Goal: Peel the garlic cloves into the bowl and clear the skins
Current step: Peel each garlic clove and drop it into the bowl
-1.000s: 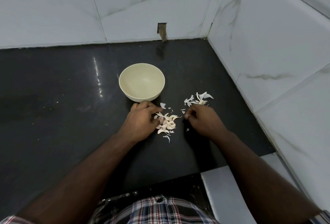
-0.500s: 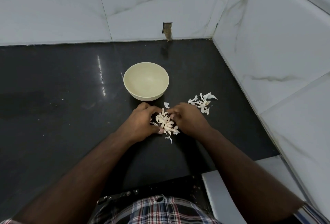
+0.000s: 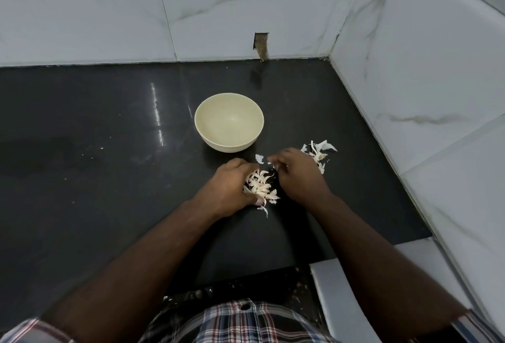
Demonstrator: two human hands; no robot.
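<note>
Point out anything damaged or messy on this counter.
A rectangular gap is cut into the back wall tile, exposing brown material. Garlic skins lie loose on the black counter: one pile between the hands, another beyond the right hand.

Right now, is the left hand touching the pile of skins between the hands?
Touching. In the head view the left hand curls against the pile of skins; skins lie directly on its fingers, with no dark counter between them.

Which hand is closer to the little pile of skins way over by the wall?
The right hand. It sits right against that far pile of skins, partly covering it. The left hand is farther off, cupped against the other pile of skins.
</note>
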